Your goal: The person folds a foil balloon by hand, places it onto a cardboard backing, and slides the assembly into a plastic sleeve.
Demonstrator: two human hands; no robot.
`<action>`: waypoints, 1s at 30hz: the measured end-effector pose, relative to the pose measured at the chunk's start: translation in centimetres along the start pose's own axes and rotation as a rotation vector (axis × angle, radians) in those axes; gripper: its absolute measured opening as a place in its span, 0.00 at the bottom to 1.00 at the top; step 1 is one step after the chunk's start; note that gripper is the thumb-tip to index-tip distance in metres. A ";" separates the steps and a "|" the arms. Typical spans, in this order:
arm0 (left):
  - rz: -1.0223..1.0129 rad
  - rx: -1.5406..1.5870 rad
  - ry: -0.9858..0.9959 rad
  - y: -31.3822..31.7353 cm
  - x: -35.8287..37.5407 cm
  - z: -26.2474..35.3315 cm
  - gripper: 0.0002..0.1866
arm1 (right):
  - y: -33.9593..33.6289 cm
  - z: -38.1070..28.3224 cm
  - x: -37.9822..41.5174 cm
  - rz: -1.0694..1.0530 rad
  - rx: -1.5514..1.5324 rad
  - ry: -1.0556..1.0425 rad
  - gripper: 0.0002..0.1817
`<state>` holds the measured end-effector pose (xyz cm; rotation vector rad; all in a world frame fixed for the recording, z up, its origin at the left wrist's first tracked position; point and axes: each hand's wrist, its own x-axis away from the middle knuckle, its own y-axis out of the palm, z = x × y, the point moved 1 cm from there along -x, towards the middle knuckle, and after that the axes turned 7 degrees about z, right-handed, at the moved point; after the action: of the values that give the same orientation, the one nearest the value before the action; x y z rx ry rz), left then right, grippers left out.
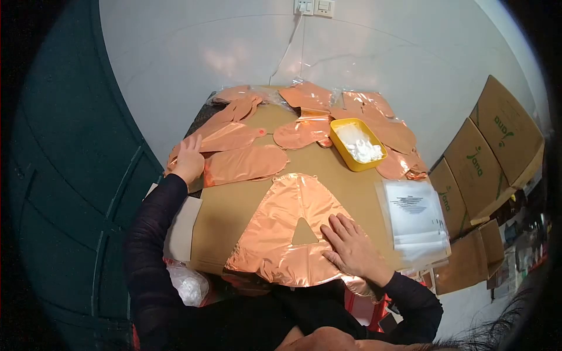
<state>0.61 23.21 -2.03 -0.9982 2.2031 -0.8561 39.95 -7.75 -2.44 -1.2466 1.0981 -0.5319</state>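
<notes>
A flat copper-coloured foil balloon shaped like the letter A (281, 213) lies at the near edge of the cardboard-covered table (216, 234). My right hand (349, 244) rests on its right leg, beside the triangular hole, fingers spread. At the table's left edge my left hand (188, 159) lies on the end of a stack of foil pieces (225, 138), its fingers apart. Just right of that hand is another rounded foil stack (249, 164).
A yellow tub (358, 145) with white material stands at the back right, among more foil stacks (398, 136). Clear plastic bags (414, 216) lie at the right edge. Cardboard boxes (475, 155) stand beyond them. A white box (184, 231) sits at the left edge.
</notes>
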 end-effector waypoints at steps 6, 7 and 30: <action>-0.018 0.209 0.070 1.8 -1.8 -1.6 0.29 | 0.3 0.0 -0.1 -0.014 -0.017 0.025 0.31; -0.038 0.349 0.045 1.1 -2.5 -2.4 0.30 | 0.3 0.1 -0.1 -0.016 -0.019 0.029 0.31; 0.193 1.062 -0.486 10.1 -10.4 -4.8 0.22 | 0.3 -0.1 -0.8 -0.043 0.024 0.060 0.31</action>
<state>-1.34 38.28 -4.07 -0.3783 1.1224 -1.2916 39.45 -7.03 -2.37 -1.2427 1.1139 -0.6171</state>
